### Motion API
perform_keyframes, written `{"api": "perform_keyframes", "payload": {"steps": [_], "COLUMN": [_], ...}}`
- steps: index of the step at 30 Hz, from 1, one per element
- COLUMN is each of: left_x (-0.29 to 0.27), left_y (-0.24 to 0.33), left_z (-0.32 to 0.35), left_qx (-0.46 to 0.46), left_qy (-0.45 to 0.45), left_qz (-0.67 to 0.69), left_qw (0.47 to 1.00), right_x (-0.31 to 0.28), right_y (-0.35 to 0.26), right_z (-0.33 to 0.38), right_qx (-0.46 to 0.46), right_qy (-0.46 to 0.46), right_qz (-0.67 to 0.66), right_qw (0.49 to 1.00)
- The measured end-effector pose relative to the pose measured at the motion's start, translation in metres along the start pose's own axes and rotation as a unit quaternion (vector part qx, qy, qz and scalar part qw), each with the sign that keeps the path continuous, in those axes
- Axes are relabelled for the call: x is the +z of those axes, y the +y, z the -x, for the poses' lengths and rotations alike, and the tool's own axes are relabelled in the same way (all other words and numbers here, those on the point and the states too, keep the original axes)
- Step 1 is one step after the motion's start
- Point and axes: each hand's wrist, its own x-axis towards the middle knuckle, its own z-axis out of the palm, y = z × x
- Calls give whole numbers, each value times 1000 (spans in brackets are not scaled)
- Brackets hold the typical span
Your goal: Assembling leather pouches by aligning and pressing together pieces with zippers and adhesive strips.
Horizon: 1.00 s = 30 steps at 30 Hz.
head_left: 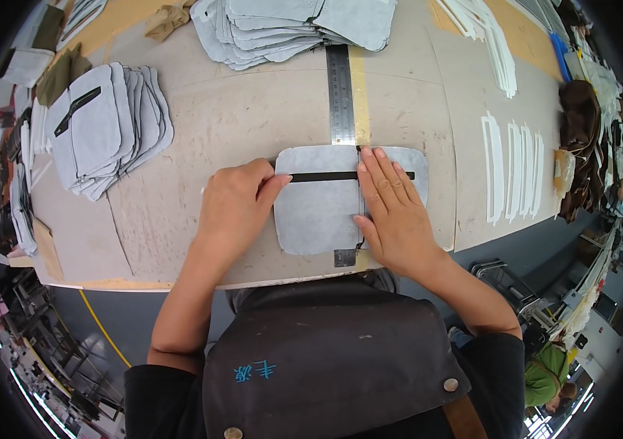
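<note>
A pale grey panel with rounded corners lies flat on the table in front of me. A dark slot or strip runs across its upper part, and a dark seam crosses it from top to bottom. My left hand pinches the panel's left edge, its thumb on top at the strip's left end. What the curled fingers do beneath is hidden. My right hand lies flat on the panel's right half, fingers outstretched over the strip, thumb beside the seam. Under the panel passes a steel ruler, showing at top and bottom.
A large stack of grey panels stands at the far side, a smaller stack at the left. White narrow frames lie at right, with white strips beyond. Brown material sits at the right edge. A person in green is lower right.
</note>
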Motion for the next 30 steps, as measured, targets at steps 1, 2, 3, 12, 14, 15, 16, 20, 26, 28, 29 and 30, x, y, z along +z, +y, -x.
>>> {"api": "perform_keyframes", "payload": {"steps": [1, 2, 3, 12, 14, 15, 16, 20, 26, 28, 29, 30], "left_x": [0, 0, 1, 4, 6, 6, 6, 7, 46, 56, 53, 46], "left_y": [0, -1, -2, -4, -6, -7, -7, -3, 24, 17, 16, 13], "left_z": [0, 0, -1, -2, -1, -1, 0, 3, 8, 12, 12, 13], "left_qx": [3, 3, 18, 25, 34, 40, 46, 28, 288, 267, 268, 251], "left_qy": [-4, -5, -4, 10, 18, 24, 30, 72, -26, -58, -60, -63], "left_qz": [0, 2, -3, 10, 4, 3, 2, -66, -140, -162, -162, -179], "left_qw": [1000, 1000, 1000, 1000, 999, 999, 998, 995, 947, 948, 948, 949], "right_x": [0, 0, 2, -3, -2, 0, 0, 0, -4, -5, -5, -4], "right_y": [0, -1, -2, -1, -1, -2, -3, -2, 6, 8, 8, 8], "right_z": [1, 1, 1, 1, 1, 1, 1, 1, -2, -2, -1, 0], "right_qx": [0, 1, 3, 1, -3, -1, 0, 0, -27, -37, -35, -35], "right_qy": [-13, -14, -10, -27, -30, -31, -31, -29, -36, -42, -42, -35], "right_qz": [15, 16, 18, 23, 24, 25, 26, 22, 31, 28, 27, 27], "right_qw": [1000, 1000, 1000, 999, 999, 999, 999, 999, 999, 998, 998, 998]}}
